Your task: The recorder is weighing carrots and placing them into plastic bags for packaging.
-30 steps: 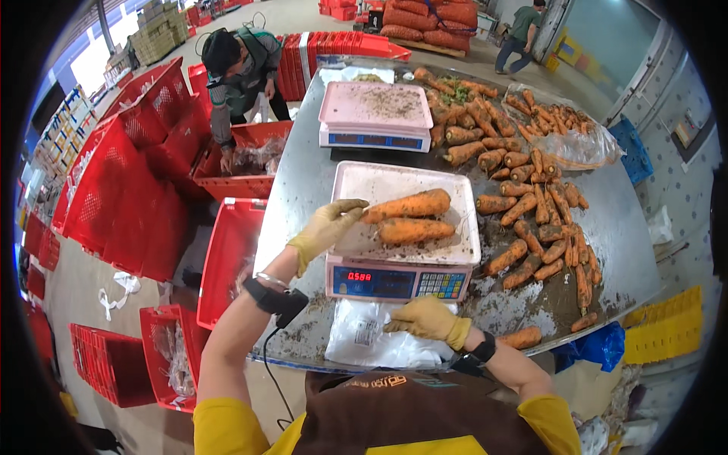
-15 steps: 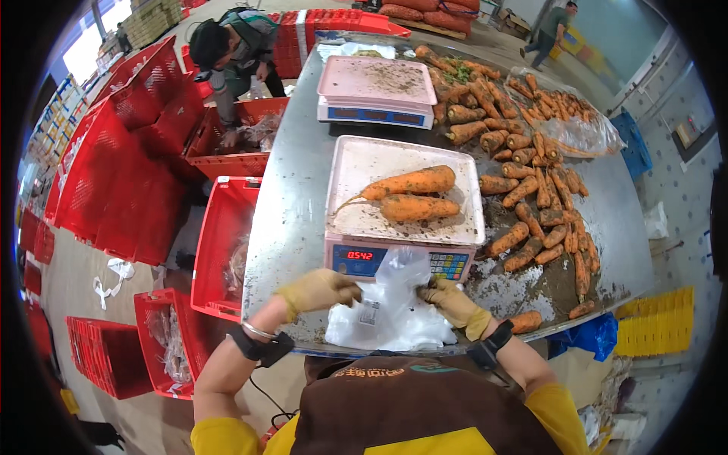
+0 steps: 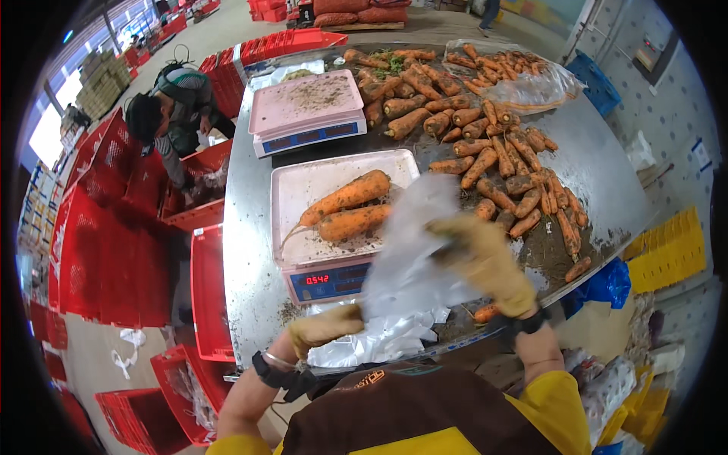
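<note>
A clear plastic bag (image 3: 413,250), blurred by motion, stretches up in front of the near scale. My left hand (image 3: 327,329), in a tan glove, is closed on the bag's lower left edge. My right hand (image 3: 485,258), gloved too and smeared, grips the bag's right side; its fingertips are partly hidden. Two large soil-specked carrots (image 3: 345,201) lie side by side on the pink pan of the near scale (image 3: 409,168), whose red display is lit. Below my hands, a stack of flat plastic bags (image 3: 379,337) lies at the table's near edge.
A pile of dirty carrots (image 3: 485,152) covers the right of the metal table (image 3: 246,227). A second scale (image 3: 307,102) stands farther back. Red crates (image 3: 208,296) line the left, where another person (image 3: 178,114) bends over one. A yellow crate (image 3: 667,250) is at the right.
The bag has come up off the stack, and my right hand has risen up and to the right with it. My left hand stays low. The view has turned to the right.
</note>
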Demonstrator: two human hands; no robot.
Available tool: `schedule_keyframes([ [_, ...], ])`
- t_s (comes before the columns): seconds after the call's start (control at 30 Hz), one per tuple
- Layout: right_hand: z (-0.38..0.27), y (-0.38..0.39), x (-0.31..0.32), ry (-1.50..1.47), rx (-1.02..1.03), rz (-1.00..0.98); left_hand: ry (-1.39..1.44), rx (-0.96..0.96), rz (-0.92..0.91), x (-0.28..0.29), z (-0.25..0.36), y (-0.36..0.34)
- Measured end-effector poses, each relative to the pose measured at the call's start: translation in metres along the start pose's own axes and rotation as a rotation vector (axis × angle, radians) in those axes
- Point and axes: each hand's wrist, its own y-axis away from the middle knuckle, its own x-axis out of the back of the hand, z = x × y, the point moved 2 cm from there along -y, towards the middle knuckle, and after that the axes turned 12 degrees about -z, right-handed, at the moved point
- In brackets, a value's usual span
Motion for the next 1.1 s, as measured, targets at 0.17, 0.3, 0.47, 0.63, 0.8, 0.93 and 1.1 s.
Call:
schedule_keyframes([
  [0.17, 0.004, -0.033, -0.071, 0.732, 0.096, -0.346, 0.261, -0.244, 0.380, -0.012, 0.033, 0.014],
  [0.3, 0.045, 0.000, -0.032, -0.196, 0.025, 0.007, 0.289, -0.241, 0.559, -0.012, 0.028, 0.054],
  [0.47, 0.102, 0.022, -0.057, -0.674, -0.244, -0.065, 0.135, -0.263, 0.574, -0.012, 0.029, 0.090],
  [0.63, 0.160, 0.004, -0.106, -1.201, -0.361, -0.375, 0.239, -0.220, 0.599, 0.007, 0.009, 0.108],
  [0.8, 0.151, -0.010, -0.115, -0.990, -0.428, -0.188, -0.093, -0.213, 1.060, 0.009, 0.011, 0.116],
  [0.93, 0.098, -0.034, -0.132, -0.631, -0.319, -0.195, -0.803, -0.083, 1.242, -0.003, 0.026, 0.101],
  [1.1, 0.054, -0.046, -0.148, 0.052, 0.033, -0.266, -0.027, -0.157, 0.764, -0.004, 0.018, 0.041],
])
